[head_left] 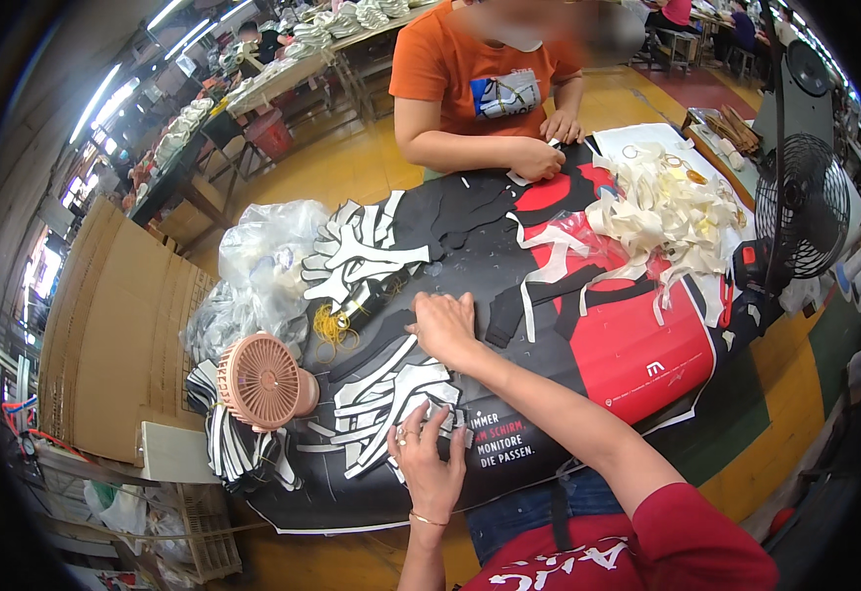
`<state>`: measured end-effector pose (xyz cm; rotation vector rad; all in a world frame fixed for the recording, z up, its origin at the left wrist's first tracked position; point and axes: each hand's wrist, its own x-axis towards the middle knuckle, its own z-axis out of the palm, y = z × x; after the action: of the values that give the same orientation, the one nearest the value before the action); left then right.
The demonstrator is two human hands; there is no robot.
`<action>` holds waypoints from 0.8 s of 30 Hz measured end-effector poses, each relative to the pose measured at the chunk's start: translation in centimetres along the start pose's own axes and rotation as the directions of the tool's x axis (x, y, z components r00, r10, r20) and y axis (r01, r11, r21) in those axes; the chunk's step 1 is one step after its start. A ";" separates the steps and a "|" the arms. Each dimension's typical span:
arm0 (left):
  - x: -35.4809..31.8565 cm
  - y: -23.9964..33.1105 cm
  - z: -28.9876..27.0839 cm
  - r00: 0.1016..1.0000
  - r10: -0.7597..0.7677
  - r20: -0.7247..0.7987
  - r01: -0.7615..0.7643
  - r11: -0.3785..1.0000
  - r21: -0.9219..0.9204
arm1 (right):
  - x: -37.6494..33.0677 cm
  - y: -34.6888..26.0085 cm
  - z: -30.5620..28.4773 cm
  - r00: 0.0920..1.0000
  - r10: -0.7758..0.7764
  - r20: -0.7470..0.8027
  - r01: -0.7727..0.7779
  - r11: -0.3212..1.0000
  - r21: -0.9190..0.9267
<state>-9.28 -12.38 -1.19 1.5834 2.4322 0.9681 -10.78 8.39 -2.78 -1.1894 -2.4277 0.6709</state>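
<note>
My left hand (429, 461), with rings and a bracelet, lies with its fingers apart on the right side of a loose pile of white-edged black cut pieces (381, 409). Farther off, my right hand (445, 328) is closed, its fingers curled down at the end of a stack of plain black cut pieces (376, 347). Whatever its fingertips grip is hidden. Both hands work over a black and red printed sheet (637, 350) covering the table.
A pink fan (261, 382) stands left, near plastic bags (271, 246), yellow bands (335, 330) and a bundle of striped pieces (238, 443). More white-edged pieces (362, 251) lie beyond. Opposite, a co-worker in an orange shirt (475, 79) handles pieces beside cream scraps (662, 212). A black fan (803, 207) stands right.
</note>
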 end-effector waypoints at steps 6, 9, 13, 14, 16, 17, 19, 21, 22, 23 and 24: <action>-0.6 -0.3 0.1 1.000 -0.011 0.000 0.011 1.000 -0.016 | 0.4 0.2 0.1 0.998 -0.052 0.025 0.053 0.998 -0.019; -0.1 -0.4 -0.2 1.000 0.005 -0.021 -0.005 1.000 0.014 | 0.4 0.1 0.3 0.999 -0.032 0.004 0.032 0.999 -0.011; 0.8 -0.5 -0.8 0.997 0.038 -0.071 -0.036 0.999 0.034 | 0.9 -0.1 0.3 0.997 -0.079 0.021 0.080 0.996 -0.028; 1.1 -0.5 -1.0 0.997 0.042 -0.069 -0.040 0.999 0.033 | 1.2 -0.2 0.2 0.995 -0.078 0.061 0.082 0.995 -0.056; 1.6 -0.7 -1.2 0.993 0.071 -0.090 -0.068 0.997 0.038 | 1.9 -0.5 0.0 0.989 -0.060 0.137 0.078 0.989 -0.128; 2.0 -0.9 -1.4 0.994 0.077 -0.074 -0.072 0.995 0.063 | 2.3 -0.6 -0.1 0.983 -0.032 0.181 0.058 0.989 -0.139; 3.3 -1.7 -1.6 0.991 0.107 -0.077 -0.101 0.992 0.070 | 3.0 -0.7 -0.4 0.961 0.017 0.275 0.028 0.987 -0.157; 5.1 -3.0 -1.7 0.991 0.107 -0.082 -0.099 0.990 0.099 | 3.2 -0.5 -0.6 0.957 -0.004 0.289 0.050 0.987 -0.152; 6.1 -3.7 -1.9 0.981 0.156 -0.114 -0.137 0.978 0.158 | 3.0 -0.3 -0.6 0.965 -0.039 0.260 0.084 0.983 -0.166; 7.2 -4.5 -1.9 0.980 0.147 -0.131 -0.131 0.984 0.125 | 2.7 -0.2 -0.6 0.968 -0.106 0.227 0.142 0.979 -0.148; 8.4 -5.3 -1.9 0.972 0.167 -0.164 -0.153 0.984 0.092 | 2.1 0.1 -0.4 0.968 -0.181 0.175 0.205 0.971 -0.126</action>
<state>-18.09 -7.49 -0.37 1.8186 2.5144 1.0882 -11.73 10.24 -2.23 -0.9632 -2.7257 0.5617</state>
